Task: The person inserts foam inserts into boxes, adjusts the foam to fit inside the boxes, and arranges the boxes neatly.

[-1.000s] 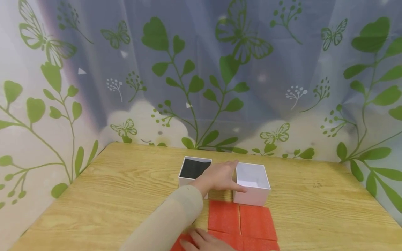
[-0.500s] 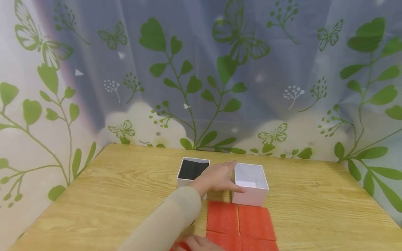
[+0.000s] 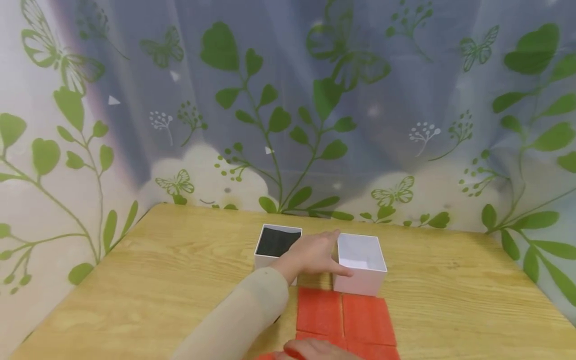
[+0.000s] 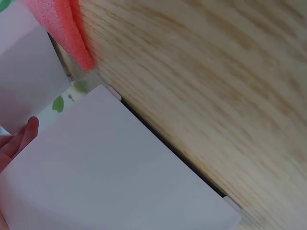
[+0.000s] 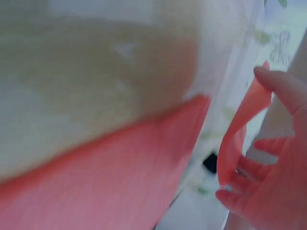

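Observation:
Two white open-topped boxes stand side by side on the wooden table. My left hand [image 3: 312, 255] holds the right white box [image 3: 360, 282] at its left side, thumb across the front face and fingertips at the back corner. In the left wrist view, the fingers [image 4: 29, 132] show between the box walls. My right hand [image 3: 321, 349] is at the bottom edge of the head view, partly cut off. The right wrist view shows it pinching a thin red foam square [image 5: 235, 139], which bends between thumb and fingers. More red foam squares [image 3: 368, 320] lie flat before the right box.
The left white box [image 3: 267, 262] has black material [image 3: 275, 242] inside, and my left wrist partly hides it. Behind the table [image 3: 180, 265] hangs a curtain [image 3: 396, 100] printed with leaves and butterflies. My left sleeve [image 3: 243, 310] crosses in front of the boxes.
My right hand lay over the red foam at lower left, drew down, and has now shifted right with a foam square between its fingers. The left hand stays at the right box.

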Demonstrator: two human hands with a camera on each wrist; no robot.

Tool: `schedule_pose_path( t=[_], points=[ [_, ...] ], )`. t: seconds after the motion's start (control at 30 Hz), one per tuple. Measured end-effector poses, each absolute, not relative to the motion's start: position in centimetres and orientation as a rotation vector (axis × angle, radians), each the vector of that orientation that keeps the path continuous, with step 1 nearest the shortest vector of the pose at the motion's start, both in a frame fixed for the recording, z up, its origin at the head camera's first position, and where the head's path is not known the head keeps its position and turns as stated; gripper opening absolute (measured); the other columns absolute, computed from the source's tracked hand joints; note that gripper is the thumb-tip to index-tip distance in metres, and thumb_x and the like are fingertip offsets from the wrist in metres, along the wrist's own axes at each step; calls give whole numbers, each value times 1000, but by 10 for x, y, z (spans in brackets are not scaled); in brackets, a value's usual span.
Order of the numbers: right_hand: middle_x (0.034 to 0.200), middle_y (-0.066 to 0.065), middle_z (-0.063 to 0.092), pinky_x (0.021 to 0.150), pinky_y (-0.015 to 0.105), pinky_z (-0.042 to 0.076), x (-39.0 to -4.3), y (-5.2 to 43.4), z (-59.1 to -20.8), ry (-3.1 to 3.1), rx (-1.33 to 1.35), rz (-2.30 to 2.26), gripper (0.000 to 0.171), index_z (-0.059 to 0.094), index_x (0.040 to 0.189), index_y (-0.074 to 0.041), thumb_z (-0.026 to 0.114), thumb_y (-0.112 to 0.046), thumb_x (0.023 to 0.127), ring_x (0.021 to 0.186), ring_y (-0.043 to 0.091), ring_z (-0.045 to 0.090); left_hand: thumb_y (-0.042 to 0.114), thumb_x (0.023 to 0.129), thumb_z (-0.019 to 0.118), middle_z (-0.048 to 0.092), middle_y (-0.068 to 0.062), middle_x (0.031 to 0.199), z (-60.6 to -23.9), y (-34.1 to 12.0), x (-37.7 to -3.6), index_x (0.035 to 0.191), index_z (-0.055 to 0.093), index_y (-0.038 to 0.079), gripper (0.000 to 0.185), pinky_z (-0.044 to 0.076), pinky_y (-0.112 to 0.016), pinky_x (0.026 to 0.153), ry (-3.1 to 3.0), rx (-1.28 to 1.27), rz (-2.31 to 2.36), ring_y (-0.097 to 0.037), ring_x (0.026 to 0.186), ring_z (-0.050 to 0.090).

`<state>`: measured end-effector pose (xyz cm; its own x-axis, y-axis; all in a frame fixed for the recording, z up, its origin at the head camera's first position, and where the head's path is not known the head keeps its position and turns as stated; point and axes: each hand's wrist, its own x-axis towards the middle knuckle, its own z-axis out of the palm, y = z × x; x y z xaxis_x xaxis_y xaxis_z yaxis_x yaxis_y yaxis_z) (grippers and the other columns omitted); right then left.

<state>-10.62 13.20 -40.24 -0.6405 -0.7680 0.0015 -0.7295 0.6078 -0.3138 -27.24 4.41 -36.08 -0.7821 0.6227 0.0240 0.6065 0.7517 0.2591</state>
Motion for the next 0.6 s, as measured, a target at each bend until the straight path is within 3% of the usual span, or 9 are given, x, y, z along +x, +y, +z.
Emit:
schedule_pose_path(
  t=[0.17, 0.33, 0.6],
  points=[
    [132, 3, 43, 85, 27, 47, -119, 169, -384, 2608, -1456, -258, 61, 35, 143, -17, 38, -54, 95, 114, 16, 46, 71, 70, 62, 38, 0, 145, -359, 46, -271, 148, 26, 11, 105, 37, -31, 99, 2879, 1018, 399, -13, 129, 39],
    [136, 7, 40, 90, 32, 45, -124, 192, -374, 2599, -1386, -313, 66, 32, 145, -13, 41, -54, 94, 120, 20, 43, 71, 70, 62, 38, 0, 145, -360, 46, -272, 148, 27, 12, 104, 37, -30, 100, 2884, 1009, 400, -12, 129, 39],
    [145, 3, 32, 90, 38, 45, -127, 213, -354, 2665, -1177, -428, 85, 24, 149, -23, 54, -64, 81, 126, 22, 38, 73, 69, 61, 39, 1, 144, -362, 46, -273, 148, 27, 12, 105, 38, -31, 99, 2897, 1014, 387, -12, 128, 40]
  ],
)
